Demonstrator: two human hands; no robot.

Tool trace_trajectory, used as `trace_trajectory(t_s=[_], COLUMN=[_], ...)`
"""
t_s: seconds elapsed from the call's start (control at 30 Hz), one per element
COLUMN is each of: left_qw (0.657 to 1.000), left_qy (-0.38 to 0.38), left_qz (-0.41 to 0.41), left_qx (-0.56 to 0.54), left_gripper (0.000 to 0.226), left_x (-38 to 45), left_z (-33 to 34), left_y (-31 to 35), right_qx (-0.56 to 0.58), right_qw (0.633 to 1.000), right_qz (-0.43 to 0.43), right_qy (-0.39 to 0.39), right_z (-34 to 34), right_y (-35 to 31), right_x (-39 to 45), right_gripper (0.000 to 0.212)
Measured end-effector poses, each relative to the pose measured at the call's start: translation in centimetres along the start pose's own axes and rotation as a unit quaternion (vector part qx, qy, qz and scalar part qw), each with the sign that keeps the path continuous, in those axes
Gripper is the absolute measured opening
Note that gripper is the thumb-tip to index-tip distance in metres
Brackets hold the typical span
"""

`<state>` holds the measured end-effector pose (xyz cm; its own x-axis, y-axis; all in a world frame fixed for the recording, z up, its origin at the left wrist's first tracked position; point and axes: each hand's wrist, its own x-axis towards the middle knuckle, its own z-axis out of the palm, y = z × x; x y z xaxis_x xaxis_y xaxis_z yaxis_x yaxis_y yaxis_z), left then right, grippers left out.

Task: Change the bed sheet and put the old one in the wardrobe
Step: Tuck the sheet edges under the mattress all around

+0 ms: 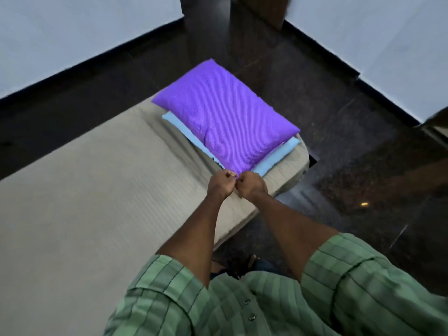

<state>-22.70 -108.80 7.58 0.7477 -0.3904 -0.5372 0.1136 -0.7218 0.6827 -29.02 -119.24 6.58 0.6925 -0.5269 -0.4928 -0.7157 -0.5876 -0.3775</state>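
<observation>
A purple pillow (223,112) lies on a folded light blue cloth (278,158) at the far end of a mattress covered in a beige striped sheet (84,190). Both of my hands meet at the pillow's near corner. My left hand (221,184) and my right hand (252,185) have their fingers curled and pinch that corner between them. What the fingertips hold beyond the corner is hidden by the knuckles.
The mattress lies low on a dark polished floor (339,141). White walls (72,32) with black skirting run along the left and the right. A dark wooden door or cabinet edge (261,10) stands at the top. My green striped sleeves fill the bottom.
</observation>
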Motion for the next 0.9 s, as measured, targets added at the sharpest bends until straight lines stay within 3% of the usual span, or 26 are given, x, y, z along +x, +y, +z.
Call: trace_trajectory(t_s=[0.17, 0.4, 0.57, 0.7, 0.8, 0.83, 0.9], left_qw=[0.999, 0.997, 0.995, 0.986, 0.947, 0.929, 0.91], left_qy=[0.009, 0.052, 0.085, 0.151, 0.276, 0.309, 0.298], left_qz=[0.018, 0.042, 0.012, -0.071, -0.162, -0.201, -0.271], left_qx=[-0.05, -0.047, -0.041, 0.003, 0.042, 0.014, -0.095], left_gripper=[0.027, 0.037, 0.039, 0.042, 0.07, 0.086, 0.124], left_x=[3.6, 12.0, 18.4, 23.1, 25.7, 26.8, 30.0], left_z=[-3.4, -7.6, -6.8, -6.5, -5.9, -5.4, -4.0], left_y=[4.5, 10.2, 11.8, 11.4, 10.9, 10.1, 6.6], right_qx=[0.029, 0.037, -0.027, -0.061, -0.093, -0.09, -0.051], right_qw=[0.998, 0.993, 0.993, 0.988, 0.989, 0.992, 0.997], right_qz=[-0.019, -0.069, -0.1, -0.136, -0.112, -0.092, -0.028], right_qy=[0.046, 0.083, 0.053, 0.033, 0.017, 0.002, -0.041], right_z=[-3.8, -9.6, -12.6, -13.8, -14.6, -14.7, -14.3], right_y=[-3.2, -7.7, -8.2, -9.7, -9.1, -8.5, -6.8], right_x=[2.8, 10.8, 19.8, 27.9, 34.1, 36.3, 40.0], right_gripper=[0.025, 0.044, 0.063, 0.075, 0.106, 0.122, 0.151])
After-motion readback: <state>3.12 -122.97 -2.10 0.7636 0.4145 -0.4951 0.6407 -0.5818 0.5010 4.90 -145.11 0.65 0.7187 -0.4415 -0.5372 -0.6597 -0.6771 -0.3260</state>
